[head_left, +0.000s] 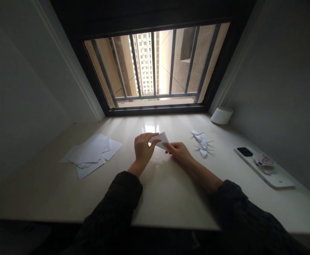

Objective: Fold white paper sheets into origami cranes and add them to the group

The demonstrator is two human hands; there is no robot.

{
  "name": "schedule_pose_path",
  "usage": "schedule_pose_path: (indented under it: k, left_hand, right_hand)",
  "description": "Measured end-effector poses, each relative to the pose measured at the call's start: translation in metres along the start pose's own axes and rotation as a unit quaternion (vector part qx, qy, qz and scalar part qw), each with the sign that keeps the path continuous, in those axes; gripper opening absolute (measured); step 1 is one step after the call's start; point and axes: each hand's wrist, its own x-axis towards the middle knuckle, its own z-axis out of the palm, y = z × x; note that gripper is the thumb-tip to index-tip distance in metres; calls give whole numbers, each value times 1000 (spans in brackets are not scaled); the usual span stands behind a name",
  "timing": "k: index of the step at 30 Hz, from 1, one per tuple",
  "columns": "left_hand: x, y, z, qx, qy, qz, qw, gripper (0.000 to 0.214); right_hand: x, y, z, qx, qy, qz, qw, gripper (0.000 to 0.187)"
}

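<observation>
I see both hands pinching one folded paper (160,139) above the desk (170,191): left grip (143,148) narrow on its near edge, right grip (179,151) narrow on its corner. Loose sheets (92,154) lie left, paper cranes (202,143) right.

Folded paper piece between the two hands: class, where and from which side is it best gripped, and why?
Probably by its two lower edges, as now: the left hand pinches the folded paper piece from the left, the right hand from the right. It is thin and flat, with its point aimed toward the window, so pinching the faces from the sides leaves that point free.
</observation>
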Motion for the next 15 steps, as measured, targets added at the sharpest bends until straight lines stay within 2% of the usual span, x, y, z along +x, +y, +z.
schedule_pose_path:
  k: [3, 6, 12, 15]
  left_hand:
    - [0, 1, -1, -41, 15, -42, 998, 8]
    - [1, 1, -2, -72, 26, -68, 995, 5]
    - [4, -6, -6, -34, -49, -25, 998, 6]
    - [6, -10, -9, -51, -56, 10, 997, 7]
  right_hand:
    - [0, -3, 0, 15, 4, 13, 1000, 65]
    - [0, -5, -1, 24, 5, 16, 1000, 65]
    - [1, -3, -2, 21, 27, 19, 999, 58]
    - [2, 0, -4, 43, 34, 10, 998, 44]
